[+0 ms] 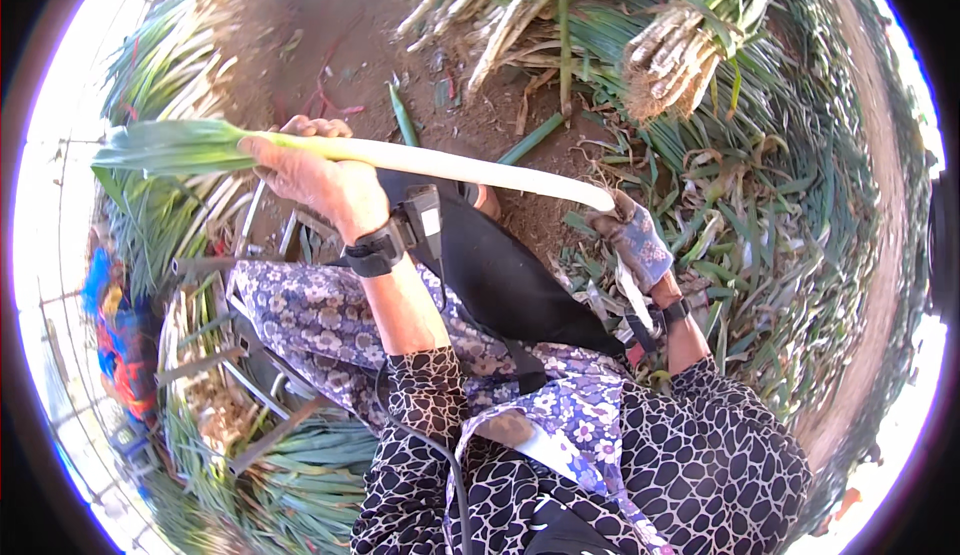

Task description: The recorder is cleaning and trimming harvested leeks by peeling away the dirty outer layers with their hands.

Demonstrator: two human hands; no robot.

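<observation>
A long green onion (450, 167) stretches across in front of me, its white shaft bare and smooth, its green leaves (165, 148) pointing left. My left hand (325, 177) is wrapped around it where white turns to green. At the root end, my right hand (632, 238), in a patterned glove with bare fingertips, has its fingers closed on the tip. Below that hand hangs a pale strip (632, 295); I cannot tell whether it is peel or a tool. Both wrists wear dark straps. A flowered apron (330, 325) covers my lap.
A bundle of green onions with roots (675, 60) lies at the upper right, and more heaps (190, 45) lie at the upper left. Loose leaves and peelings (740, 245) cover the ground on the right. Metal bars (270, 435) stand at the lower left beside another heap (310, 475).
</observation>
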